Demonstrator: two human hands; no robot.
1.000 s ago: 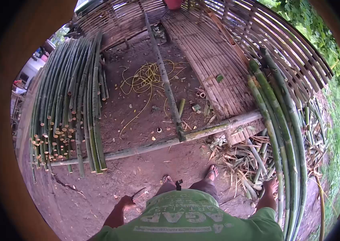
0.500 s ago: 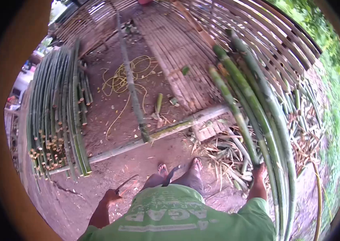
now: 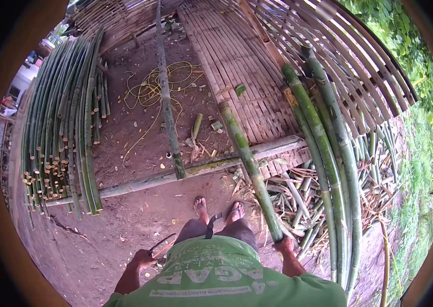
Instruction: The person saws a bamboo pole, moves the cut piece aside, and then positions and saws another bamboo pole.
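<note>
Gripping a green bamboo pole (image 3: 248,158) near its lower end, a person's right hand (image 3: 284,245) is clenched at the lower right of center of the frame, the fingers closed around the stem. The pole slants toward the upper left, passing over a thick crossbar (image 3: 162,178) that runs across the middle of the scene, and its far end lies in view before a slatted bamboo platform (image 3: 226,56). At lower left of center, the left hand (image 3: 143,259) is curled around the handle of a thin knife (image 3: 162,242), its dark blade angled up and to the right; the separate fingers are too small to make out.

Between the hands, a green shirt (image 3: 216,271) fills the bottom of the frame, with two sandaled feet (image 3: 201,205) above it on bare soil. A large stack of cut poles (image 3: 68,107) occupies the left side, cut ends facing the viewer. Several long poles (image 3: 329,179) stand close together at right, beside a heap of bamboo scraps (image 3: 298,204). Toward the upper center, a coiled yellow cord (image 3: 147,91) lies on the ground near a long, narrow beam (image 3: 165,97), while a slatted fence (image 3: 359,66) curves across the upper right, before green foliage.
</note>
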